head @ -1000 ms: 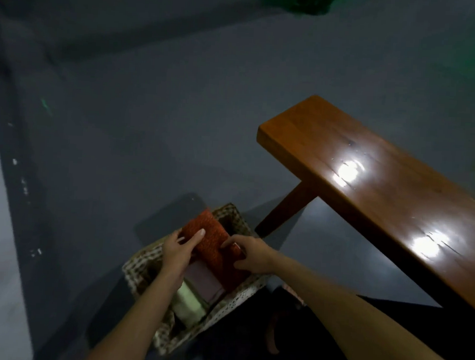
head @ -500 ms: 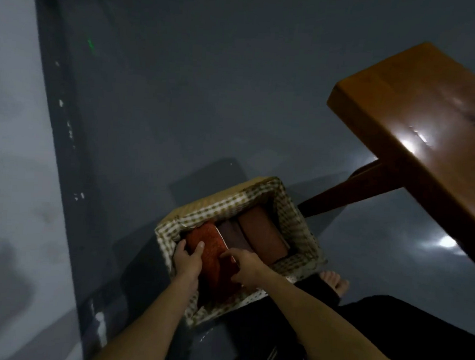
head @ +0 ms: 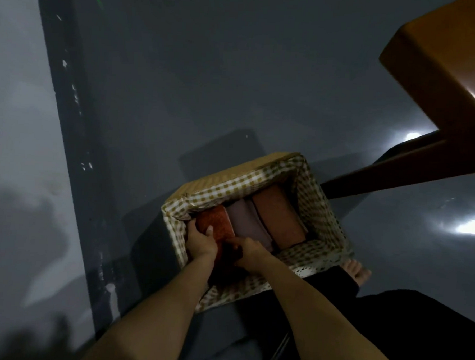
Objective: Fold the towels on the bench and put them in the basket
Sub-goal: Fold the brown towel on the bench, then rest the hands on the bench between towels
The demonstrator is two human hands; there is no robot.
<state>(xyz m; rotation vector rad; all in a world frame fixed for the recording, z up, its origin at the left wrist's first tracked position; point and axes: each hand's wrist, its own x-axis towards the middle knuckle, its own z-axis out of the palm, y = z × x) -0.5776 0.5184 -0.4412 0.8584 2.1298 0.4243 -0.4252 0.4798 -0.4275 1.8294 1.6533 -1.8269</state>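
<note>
A rectangular basket (head: 241, 182) with a checked cloth lining stands on the grey floor. Inside it lie a folded mauve towel (head: 249, 226) and a folded brown-orange towel (head: 278, 217), side by side. A folded red-orange towel (head: 215, 220) stands at the basket's left end. My left hand (head: 200, 239) grips its left side, thumb on top. On the towel's right side my right hand (head: 248, 249) holds its near edge with curled fingers. The wooden bench (head: 443, 66) shows only its bare end at the upper right.
A slanted bench leg (head: 391, 171) runs down just right of the basket. A bare foot (head: 356, 271) and a dark trouser leg sit by the basket's near right corner. A dark strip (head: 76, 144) on the floor runs along the left.
The red-orange towel has gone from above the basket down into its left end, both hands still on it. The view has tilted down, so the bench has slid to the upper right.
</note>
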